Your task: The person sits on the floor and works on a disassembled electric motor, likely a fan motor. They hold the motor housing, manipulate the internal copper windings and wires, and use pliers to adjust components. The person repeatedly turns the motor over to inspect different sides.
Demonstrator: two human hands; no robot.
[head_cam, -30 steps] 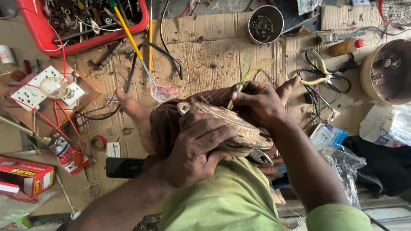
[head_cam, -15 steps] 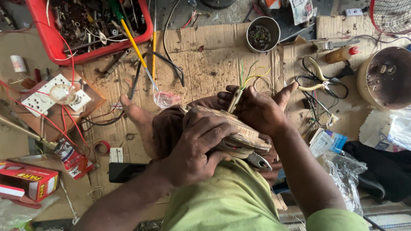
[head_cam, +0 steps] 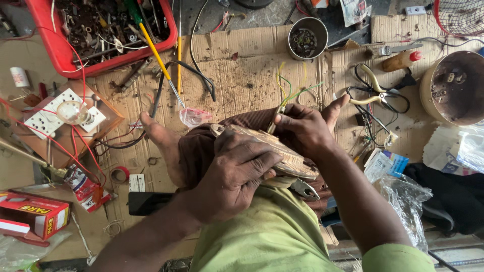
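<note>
Nearest the camera, a flat, wound coil [head_cam: 282, 151] is held over the lap, just off the near edge of the cardboard-covered bench [head_cam: 242, 75]. The left hand [head_cam: 237, 174] is laid over the coil's near left part, fingers curled and pressed down on it, clamping it against a brown cloth [head_cam: 194, 146] beneath. The coil's long axis runs from far left to near right, so its near-right end sticks out past the left hand, just above a pair of pliers [head_cam: 305, 190] resting on the lap.

Beyond it, the right hand [head_cam: 305, 128] is closed at the coil's far edge, fingers pinching a thin tool [head_cam: 275, 121] that stands up from the winding; what its tip touches cannot be told. Green and yellow wires [head_cam: 292, 90] rise from that same spot toward the far edge, so the leads lie on the right hand's side, away from the left.

Farther out, yellow-handled cutters [head_cam: 370, 95] lie right of the wires, a steel cup [head_cam: 307, 38] behind them, a red tray [head_cam: 101, 30] of parts at the far left corner
</note>
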